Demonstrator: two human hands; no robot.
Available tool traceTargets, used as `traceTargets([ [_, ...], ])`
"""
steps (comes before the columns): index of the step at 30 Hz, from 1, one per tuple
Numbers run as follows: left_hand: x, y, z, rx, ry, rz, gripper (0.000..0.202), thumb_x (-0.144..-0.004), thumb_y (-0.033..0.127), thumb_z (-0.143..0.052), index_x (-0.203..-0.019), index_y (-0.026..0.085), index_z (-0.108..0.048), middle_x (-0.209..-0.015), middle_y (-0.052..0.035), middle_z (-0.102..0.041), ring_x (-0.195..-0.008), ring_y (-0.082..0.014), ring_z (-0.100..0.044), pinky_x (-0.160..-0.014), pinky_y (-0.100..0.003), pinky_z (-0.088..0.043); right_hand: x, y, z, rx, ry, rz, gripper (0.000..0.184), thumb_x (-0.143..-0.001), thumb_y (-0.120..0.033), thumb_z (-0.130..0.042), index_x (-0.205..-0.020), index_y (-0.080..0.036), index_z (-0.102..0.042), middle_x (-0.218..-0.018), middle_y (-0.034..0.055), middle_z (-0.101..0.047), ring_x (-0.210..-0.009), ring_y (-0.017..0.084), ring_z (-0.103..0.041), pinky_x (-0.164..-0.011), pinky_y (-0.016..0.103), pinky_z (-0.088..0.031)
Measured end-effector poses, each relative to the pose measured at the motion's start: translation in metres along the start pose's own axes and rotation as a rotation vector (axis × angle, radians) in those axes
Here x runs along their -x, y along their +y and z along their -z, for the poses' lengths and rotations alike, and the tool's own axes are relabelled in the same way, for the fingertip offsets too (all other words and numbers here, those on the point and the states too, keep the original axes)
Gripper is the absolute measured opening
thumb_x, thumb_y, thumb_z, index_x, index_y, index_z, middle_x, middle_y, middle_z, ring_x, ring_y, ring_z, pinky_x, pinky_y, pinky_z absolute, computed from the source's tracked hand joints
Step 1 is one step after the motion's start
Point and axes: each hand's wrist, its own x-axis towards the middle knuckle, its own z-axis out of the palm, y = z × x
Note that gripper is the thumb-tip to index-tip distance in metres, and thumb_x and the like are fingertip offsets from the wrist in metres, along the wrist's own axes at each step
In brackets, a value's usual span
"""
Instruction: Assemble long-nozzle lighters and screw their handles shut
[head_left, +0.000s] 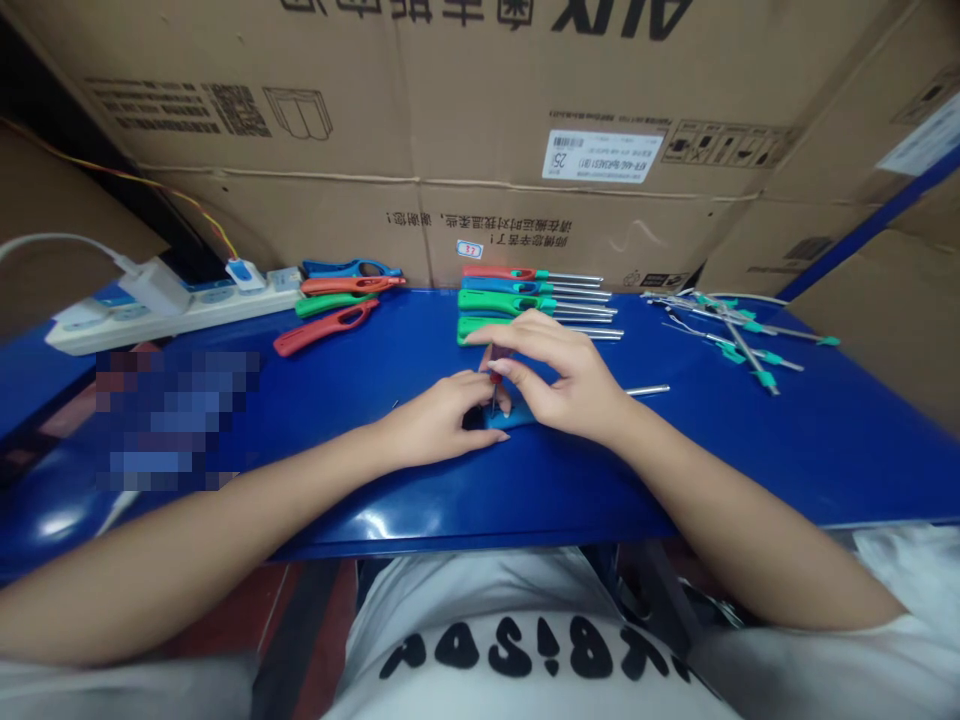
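A blue long-nosed lighter (519, 415) lies on the table in front of me, its metal tube reaching out to the right from under my hand. My left hand (439, 418) is closed around the handle end of this lighter and steadies it. From above, my right hand (574, 375) pinches a small screwdriver (495, 378) with a red handle. Its thin shaft stands nearly upright over the blue handle. The exact spot where its tip meets the lighter is hard to make out between the fingers.
Several lighters with metal tubes (525, 298) lie in a row behind my hands. Loose coloured handles (337, 300) are at the left, beside a white power strip (180, 315). Metal tubes with teal parts (739, 340) lie at the right. A large cardboard box (450, 120) closes the back.
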Motion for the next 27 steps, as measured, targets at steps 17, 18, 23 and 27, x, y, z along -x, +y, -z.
traceTargets([
  [17,0.000,0.004,-0.007,-0.026,0.028,0.107,0.019,-0.086,0.028,-0.075,-0.097,0.014,-0.068,-0.099,-0.0087,-0.072,-0.098,-0.0268,-0.068,-0.086,-0.040,-0.056,0.000,-0.010,-0.011,0.186,0.069,0.139,0.016,-0.102,-0.022,-0.055,-0.110,-0.016,-0.068,-0.088,0.0070,-0.070,-0.080,0.019,-0.059,-0.081,0.038,-0.051],
  [18,0.000,0.005,-0.007,-0.024,0.028,0.114,0.018,-0.086,0.028,-0.074,-0.097,0.014,-0.068,-0.099,-0.0088,-0.072,-0.097,-0.0268,-0.068,-0.085,-0.040,-0.056,0.000,-0.011,-0.011,0.190,0.072,0.141,0.016,-0.102,-0.022,-0.055,-0.110,-0.015,-0.068,-0.088,0.0076,-0.070,-0.080,0.019,-0.059,-0.081,0.038,-0.051],
  [23,0.001,0.004,-0.008,-0.041,0.031,0.131,0.020,-0.086,0.027,-0.075,-0.098,0.013,-0.068,-0.098,-0.0094,-0.072,-0.092,-0.0263,-0.069,-0.079,-0.038,-0.056,0.000,-0.014,-0.014,0.212,0.105,0.120,0.015,-0.101,-0.023,-0.057,-0.109,-0.015,-0.068,-0.090,0.0082,-0.071,-0.081,0.020,-0.058,-0.082,0.038,-0.051],
  [27,0.001,0.004,-0.010,-0.063,0.058,0.126,0.020,-0.084,0.025,-0.076,-0.098,0.014,-0.067,-0.098,-0.0075,-0.072,-0.092,-0.0255,-0.069,-0.079,-0.037,-0.056,0.001,-0.014,-0.015,0.258,0.121,0.088,0.016,-0.102,-0.023,-0.055,-0.111,-0.016,-0.067,-0.092,0.0078,-0.071,-0.082,0.020,-0.058,-0.083,0.039,-0.051],
])
